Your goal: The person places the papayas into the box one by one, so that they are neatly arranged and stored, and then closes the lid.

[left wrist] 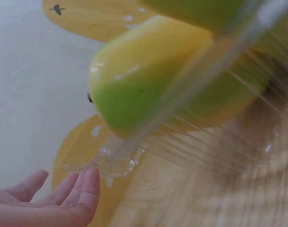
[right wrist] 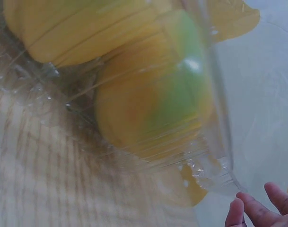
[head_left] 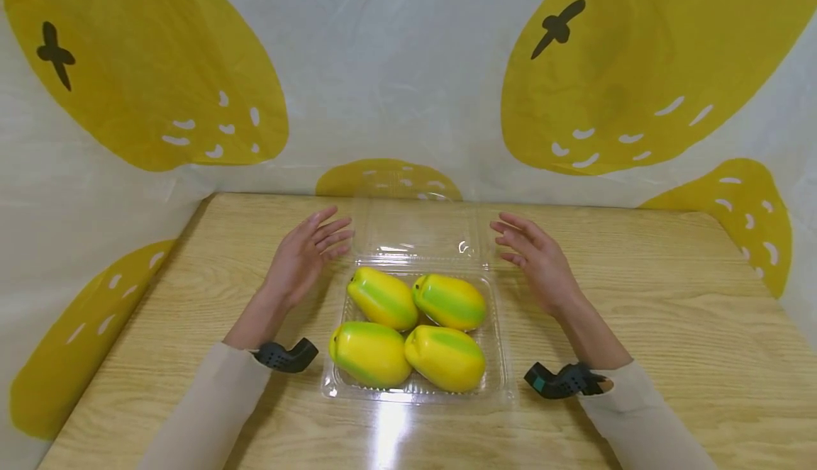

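Observation:
A clear plastic clamshell box lies in the middle of the table with its lid folded back on the far side. Several yellow-and-green fruits, which look like papayas, lie in its base in two rows. My left hand hovers left of the lid, fingers loosely extended and holding nothing. On the other side, my right hand mirrors it, fingers relaxed toward the lid. In both wrist views the fingertips come close to the clear plastic; whether they touch it, I cannot tell.
A wood-grain table carries the box. Behind it and along the sides hangs a white cloth printed with big yellow fruit. A dark wrist camera sits at the left cuff, another camera at the right.

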Demonstrator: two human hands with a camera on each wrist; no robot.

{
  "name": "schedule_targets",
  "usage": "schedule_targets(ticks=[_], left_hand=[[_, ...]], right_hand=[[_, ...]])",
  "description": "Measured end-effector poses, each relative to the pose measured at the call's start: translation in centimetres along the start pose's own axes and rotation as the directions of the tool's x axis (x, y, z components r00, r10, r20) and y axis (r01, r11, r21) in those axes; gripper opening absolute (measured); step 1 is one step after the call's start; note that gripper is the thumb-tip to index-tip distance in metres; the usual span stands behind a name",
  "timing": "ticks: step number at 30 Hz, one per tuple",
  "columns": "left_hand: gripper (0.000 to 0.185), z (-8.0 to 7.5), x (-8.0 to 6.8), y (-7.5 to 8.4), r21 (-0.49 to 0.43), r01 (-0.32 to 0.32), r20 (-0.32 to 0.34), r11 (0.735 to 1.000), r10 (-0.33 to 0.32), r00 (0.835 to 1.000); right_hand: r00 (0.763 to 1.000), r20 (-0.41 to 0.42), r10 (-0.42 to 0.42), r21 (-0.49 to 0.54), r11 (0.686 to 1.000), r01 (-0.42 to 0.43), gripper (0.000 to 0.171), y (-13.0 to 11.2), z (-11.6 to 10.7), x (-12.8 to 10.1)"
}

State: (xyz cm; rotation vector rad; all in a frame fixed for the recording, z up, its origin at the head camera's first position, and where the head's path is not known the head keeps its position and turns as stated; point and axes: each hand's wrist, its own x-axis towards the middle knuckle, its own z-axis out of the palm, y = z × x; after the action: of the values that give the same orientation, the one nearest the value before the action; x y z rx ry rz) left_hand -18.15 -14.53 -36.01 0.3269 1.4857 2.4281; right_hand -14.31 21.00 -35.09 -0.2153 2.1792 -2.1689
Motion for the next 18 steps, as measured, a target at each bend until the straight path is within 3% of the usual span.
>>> schedule_targets(ticks=[7,12,18], left_hand=[[0.05,0.6,-0.1,0.7,0.058,-0.031,0.006,0.998,0.031,0.999],[0.051,1.2,-0.1,1.1,0.134,-0.081,0.031,0.988,0.078,0.996],[0.05,2.0,-0.6,2.0,0.285,-0.097,0.009,0.954,0.098,0.995]], right_hand=[[1.0,0.009,-0.015,-0.003,1.0,0.015,0.05,0.6,-0.9,0.3],[0.997,0.035,-0.073,0.034,0.997,0.072,0.047,-0.6,-0.3,-0.2],[0.994,0.044,-0.104,0.047,0.994,0.102,0.041,-1.8,0.3,-0.7]])
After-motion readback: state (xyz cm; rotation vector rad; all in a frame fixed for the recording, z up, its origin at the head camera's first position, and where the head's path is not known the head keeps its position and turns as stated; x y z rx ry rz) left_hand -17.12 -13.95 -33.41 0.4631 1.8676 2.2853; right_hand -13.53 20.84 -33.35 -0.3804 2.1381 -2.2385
